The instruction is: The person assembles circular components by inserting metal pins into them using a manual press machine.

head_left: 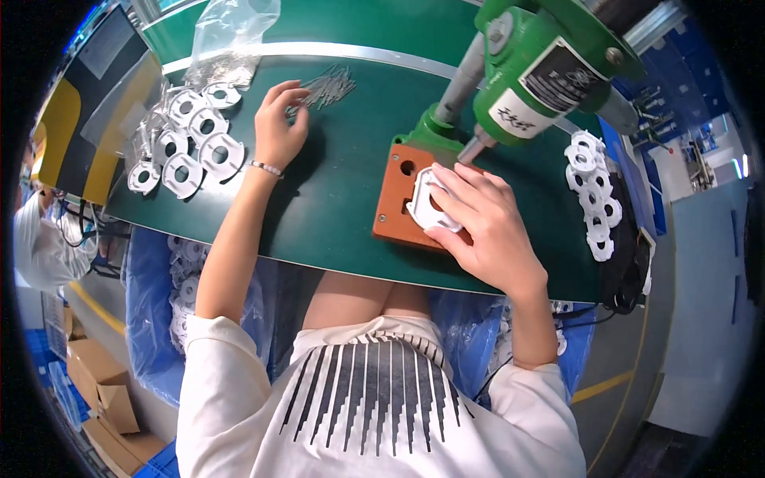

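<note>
My right hand (486, 231) grips a white plastic part (424, 209) with a round centre hole, its thumb at the near edge and its fingers over the far side. That part rests on an orange-brown fixture block (390, 187) under the green press (510, 95); my fingers hide its right side. My left hand (281, 127) hovers beside a loose pile of thin metal pins (328, 86). Its fingers are half curled, with the thumb apart from them, and nothing shows between them.
Several similar white parts (183, 170) lie at the left of the green table (335, 175), near a clear plastic bag (231, 36). More white parts (596, 191) form a column at the right. Blue-lined bins (147, 334) holding white parts stand below the table edge.
</note>
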Tool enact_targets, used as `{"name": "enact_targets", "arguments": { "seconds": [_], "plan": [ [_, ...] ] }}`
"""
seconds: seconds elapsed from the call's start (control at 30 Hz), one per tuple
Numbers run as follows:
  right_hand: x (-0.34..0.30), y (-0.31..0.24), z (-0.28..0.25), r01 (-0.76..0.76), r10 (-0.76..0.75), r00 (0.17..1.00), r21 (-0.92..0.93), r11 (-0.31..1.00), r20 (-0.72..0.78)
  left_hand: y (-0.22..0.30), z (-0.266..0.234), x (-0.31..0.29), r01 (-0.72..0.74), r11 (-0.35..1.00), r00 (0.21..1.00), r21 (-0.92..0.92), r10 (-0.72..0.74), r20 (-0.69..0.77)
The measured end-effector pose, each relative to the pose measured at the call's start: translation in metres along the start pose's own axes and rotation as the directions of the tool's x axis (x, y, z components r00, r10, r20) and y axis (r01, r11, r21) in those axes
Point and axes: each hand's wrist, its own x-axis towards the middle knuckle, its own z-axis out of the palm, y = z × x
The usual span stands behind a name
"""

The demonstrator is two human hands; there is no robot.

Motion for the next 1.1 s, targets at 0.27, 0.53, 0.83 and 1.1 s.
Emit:
{"name": "enact_targets", "arguments": {
  "seconds": [0.27, 0.53, 0.83, 1.1],
  "plan": [
    [-0.009, 0.003, 0.005, -0.020, 0.020, 1.000, -0.001, 1.000, -0.024, -0.003, 0.008, -0.006, 0.000, 1.000, 1.000, -0.029, 0.001, 0.024],
    [-0.006, 0.003, 0.020, 0.008, -0.007, 1.000, 0.068, 0.998, -0.023, -0.005, 0.002, -0.006, -0.013, 1.000, 1.000, -0.016, 0.013, 0.003],
    [-0.019, -0.037, -0.014, 0.125, -0.117, 0.965, 0.020, 0.992, -0.233, -0.005, -0.008, -0.007, -0.014, 0.999, 1.000, 0.036, 0.014, 0.000],
    [-0.048, -0.112, -0.065, 0.304, 0.049, 0.836, 0.536, 0.788, -0.546, -0.022, 0.008, 0.007, -0.021, 0.959, 0.993, 0.283, -0.011, 0.114]
  ]
}}
